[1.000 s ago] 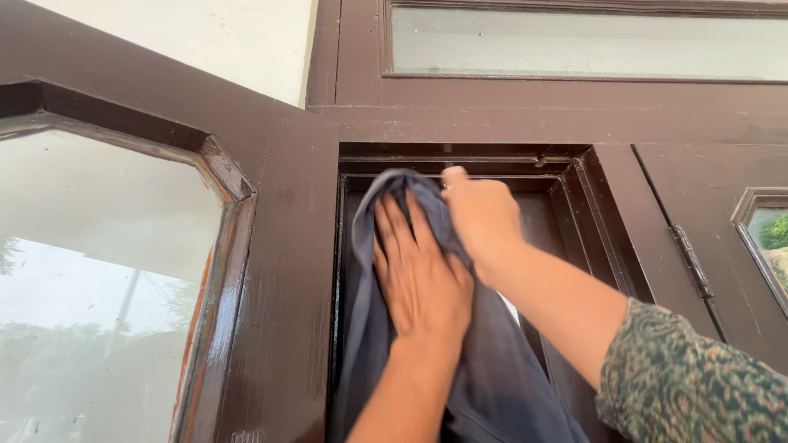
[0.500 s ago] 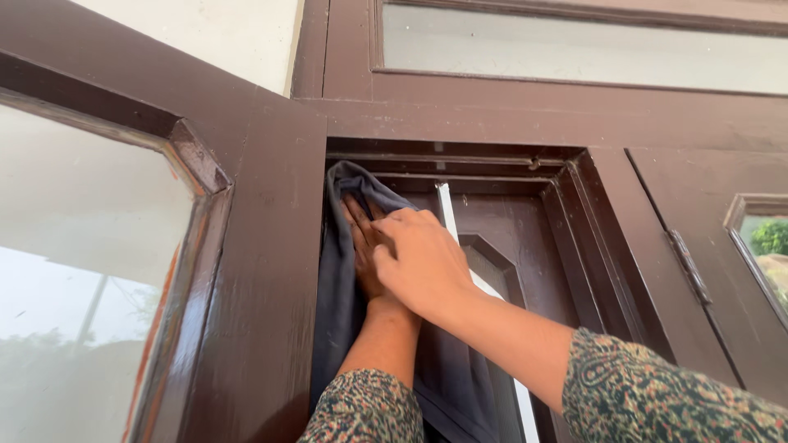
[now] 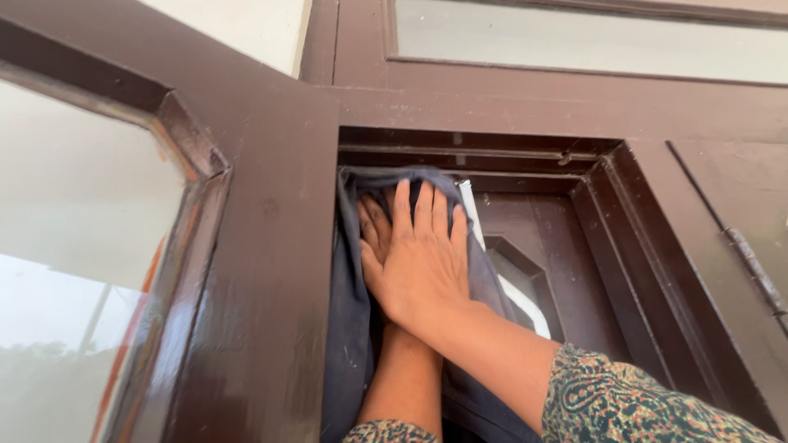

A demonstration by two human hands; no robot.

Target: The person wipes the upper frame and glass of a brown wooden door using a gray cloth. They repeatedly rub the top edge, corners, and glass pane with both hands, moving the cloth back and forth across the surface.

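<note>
Head view: one dark blue cloth is pressed against the upper left corner of the brown window frame by two flat, spread hands, right hand overlapping left hand; open room remains rightward.

- A dark grey-blue cloth hangs limp and creased against the brown wooden window frame, its top edge bunched just above the fingertips pressing it.
- Its loose length trails below both wrists.

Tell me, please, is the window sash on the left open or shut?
Open. The left sash stands swung out of the dark brown frame, and both hands press a grey cloth in the uncovered opening.
</note>
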